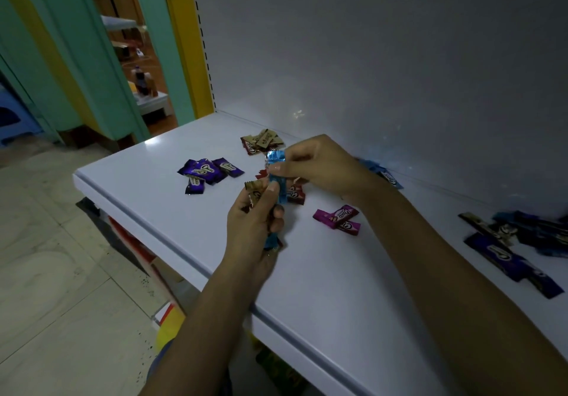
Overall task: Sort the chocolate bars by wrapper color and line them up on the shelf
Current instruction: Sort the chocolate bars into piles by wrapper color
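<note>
Over the white shelf (147, 162), my left hand (255, 226) grips a small bunch of bars, among them a gold-brown bar (254, 192) and a blue bar (280, 192). My right hand (316, 165) pinches another blue bar (275, 157) by its top end, just above the bunch. On the shelf lie a purple group (209, 172), a tan and brown group (261, 142), two magenta bars (338, 217) and a red-brown bar (296, 196). More blue bars (381, 173) lie partly hidden behind my right wrist.
A mixed pile of long dark blue and purple bars (519, 242) lies at the right end of the shelf. The shelf's back panel (368, 57) rises close behind. To the left are a tiled floor (46, 242) and a green and yellow doorway (92, 42).
</note>
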